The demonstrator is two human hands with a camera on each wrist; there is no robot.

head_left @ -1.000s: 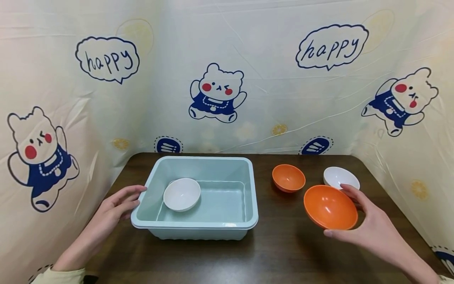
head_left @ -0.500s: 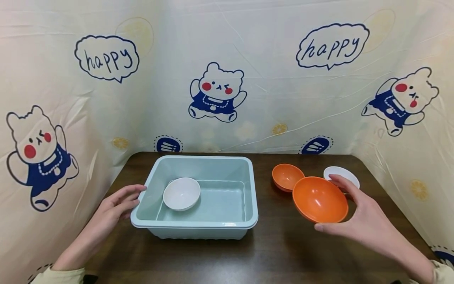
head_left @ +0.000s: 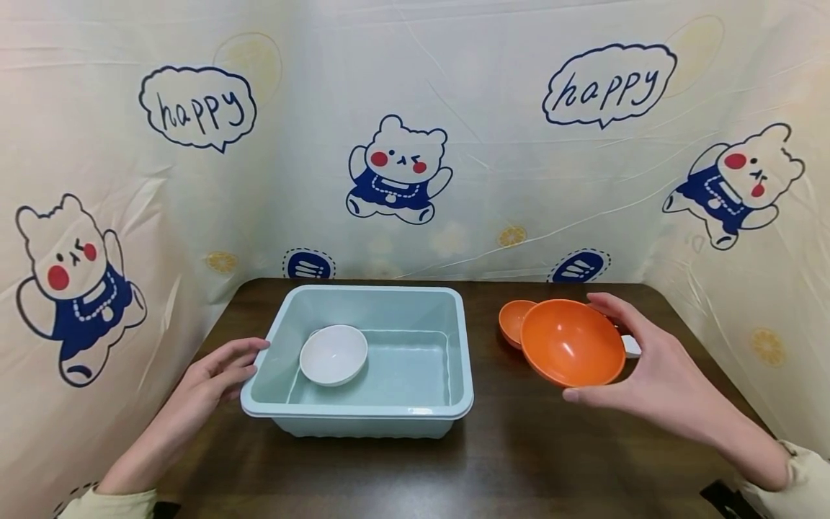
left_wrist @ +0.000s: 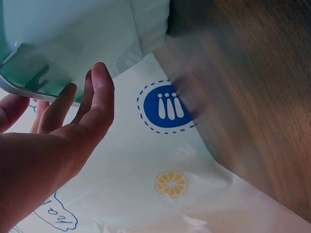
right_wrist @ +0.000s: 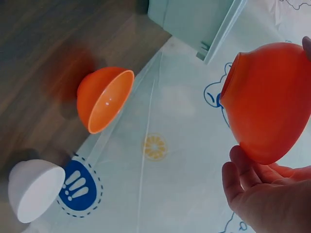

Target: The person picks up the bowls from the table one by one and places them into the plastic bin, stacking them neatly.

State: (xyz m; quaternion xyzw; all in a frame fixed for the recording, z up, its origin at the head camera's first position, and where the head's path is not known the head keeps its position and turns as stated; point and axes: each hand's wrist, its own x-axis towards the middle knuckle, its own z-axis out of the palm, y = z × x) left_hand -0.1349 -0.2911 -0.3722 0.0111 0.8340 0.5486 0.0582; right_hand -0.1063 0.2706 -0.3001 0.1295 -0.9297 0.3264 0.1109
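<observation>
In the head view my right hand point(head_left: 661, 375) holds an orange bowl point(head_left: 570, 342) off the table, thumb at its near side and fingers at its far side. That bowl tilts towards me and shows an empty inside. A second orange bowl point(head_left: 514, 322) sits partly hidden behind it, and a white bowl point(right_wrist: 36, 190) stands beyond, mostly covered in the head view. My left hand point(head_left: 217, 375) rests its relaxed fingers against the left rim of a pale blue-green basin point(head_left: 357, 412). Inside the basin, towards its left, stands another white bowl point(head_left: 333, 355).
Everything stands on a dark brown wooden table point(head_left: 415, 476). Printed cloth point(head_left: 402, 72) with bears and the word "happy" hangs behind the table and along both sides.
My right hand has carried the held orange bowl to the left and away from me, so it now overlaps the second orange bowl. The left hand and the basin stay put.
</observation>
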